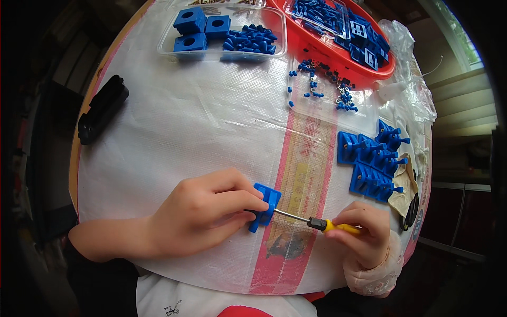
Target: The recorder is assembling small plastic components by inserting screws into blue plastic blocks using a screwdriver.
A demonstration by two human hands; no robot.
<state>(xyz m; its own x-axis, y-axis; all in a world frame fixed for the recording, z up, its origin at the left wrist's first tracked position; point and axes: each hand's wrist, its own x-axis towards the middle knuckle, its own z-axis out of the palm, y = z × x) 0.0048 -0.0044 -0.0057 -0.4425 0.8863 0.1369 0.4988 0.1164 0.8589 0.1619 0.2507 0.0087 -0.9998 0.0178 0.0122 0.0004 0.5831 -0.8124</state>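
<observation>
My left hand point(211, 211) pinches a small blue plastic part point(269, 199) near the front of the table. In my right hand point(364, 227) is a screwdriver point(338, 227) with a yellow and black handle, gripped by the fingertips. Its metal shaft points left, and the tip meets the right side of the blue part; the exact contact spot is too small to make out. Several finished-looking blue pieces with pegs point(372, 161) stand in a cluster to the right, beyond my right hand.
At the back, a clear container point(222, 53) holds blue blocks and small blue cones. Beside it, a red basin point(388, 71) carries flat blue parts. Small blue bits and rings lie on a clear lid point(364, 119). A black case point(103, 110) rests at the left edge.
</observation>
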